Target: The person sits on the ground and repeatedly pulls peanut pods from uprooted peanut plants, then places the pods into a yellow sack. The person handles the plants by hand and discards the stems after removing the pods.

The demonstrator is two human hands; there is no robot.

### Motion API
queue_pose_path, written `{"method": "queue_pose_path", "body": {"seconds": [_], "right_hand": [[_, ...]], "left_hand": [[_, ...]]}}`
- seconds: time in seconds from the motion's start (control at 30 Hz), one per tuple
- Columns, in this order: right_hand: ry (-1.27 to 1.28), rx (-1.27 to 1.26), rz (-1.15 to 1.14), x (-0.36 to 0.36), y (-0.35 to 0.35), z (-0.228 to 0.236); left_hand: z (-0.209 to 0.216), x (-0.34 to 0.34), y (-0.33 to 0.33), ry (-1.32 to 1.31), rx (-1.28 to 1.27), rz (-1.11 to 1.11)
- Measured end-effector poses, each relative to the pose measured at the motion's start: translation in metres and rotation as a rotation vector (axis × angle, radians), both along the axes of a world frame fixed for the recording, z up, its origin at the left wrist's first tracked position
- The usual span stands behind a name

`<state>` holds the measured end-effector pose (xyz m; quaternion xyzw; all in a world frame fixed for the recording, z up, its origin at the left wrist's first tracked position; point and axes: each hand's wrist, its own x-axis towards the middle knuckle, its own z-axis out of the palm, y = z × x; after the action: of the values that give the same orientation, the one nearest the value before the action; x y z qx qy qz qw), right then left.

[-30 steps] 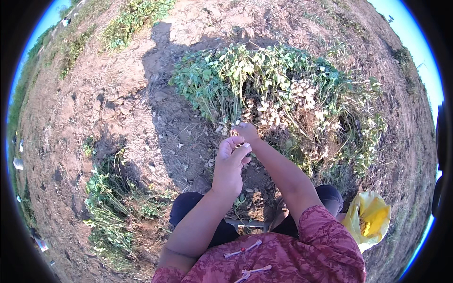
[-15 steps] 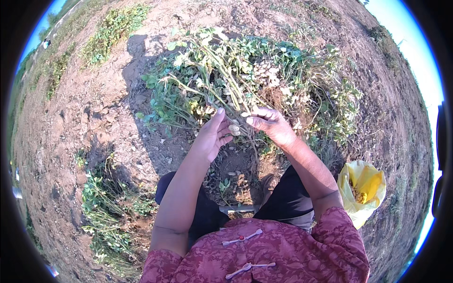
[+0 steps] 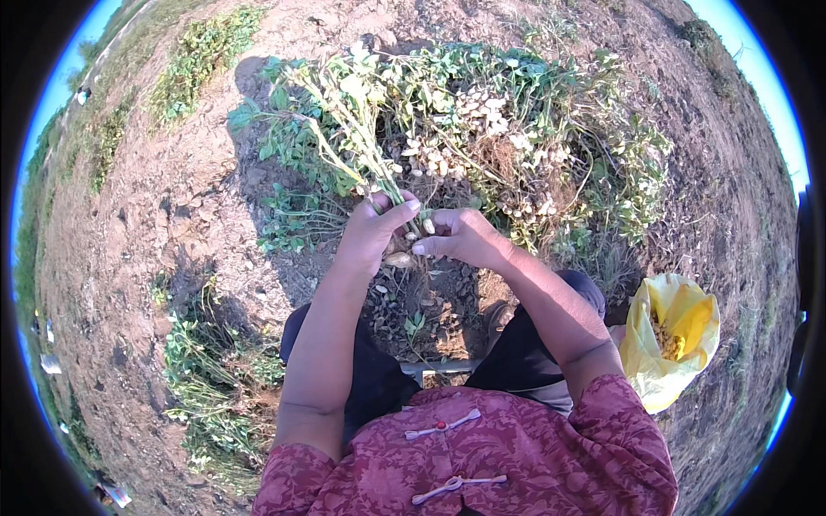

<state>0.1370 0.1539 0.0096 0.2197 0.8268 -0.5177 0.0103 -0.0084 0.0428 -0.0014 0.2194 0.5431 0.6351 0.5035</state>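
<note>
My left hand (image 3: 372,234) is closed round the stems of a peanut plant (image 3: 354,129), whose leafy top points away from me. Its roots and pods hang at my fingers. With thumb and fingertips my right hand (image 3: 469,238) pinches at a pale peanut pod (image 3: 428,226) by the root end. Another pod (image 3: 398,259) hangs just below the left hand. Beyond both hands lies a heap of pulled peanut plants (image 3: 594,112), with several clusters of pods (image 3: 482,112) showing among leaves and roots.
A yellow plastic bag (image 3: 656,378) stands open at my right, with peanuts inside. More pulled plants (image 3: 215,387) lie on the soil to my left. My bent legs (image 3: 533,344) frame a patch of shaded ground with a small seedling (image 3: 415,324).
My left hand has closed round the stems and shifted slightly left, and the plant has swung left with it. My right hand has moved left and nearer to me, onto the pods.
</note>
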Motion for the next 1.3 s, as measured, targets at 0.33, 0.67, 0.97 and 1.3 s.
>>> {"method": "queue_pose_path", "body": {"seconds": [0.33, 0.67, 0.97, 1.3], "right_hand": [[0.148, -0.106, -0.108, 0.005, 0.018, -0.014], [0.362, 0.543, 0.131, 0.008, -0.002, -0.004], [0.345, -0.515, 0.027, 0.007, -0.011, -0.007], [0.41, -0.942, -0.45, 0.013, 0.024, -0.009]], "left_hand": [[-0.003, 0.005, 0.012, 0.004, 0.104, 0.005], [-0.006, 0.013, 0.011, 0.011, 0.001, 0.016], [0.001, 0.008, 0.007, -0.292, 0.138, -0.112], [-0.001, -0.013, 0.004, -0.488, 0.44, 0.036]]}}
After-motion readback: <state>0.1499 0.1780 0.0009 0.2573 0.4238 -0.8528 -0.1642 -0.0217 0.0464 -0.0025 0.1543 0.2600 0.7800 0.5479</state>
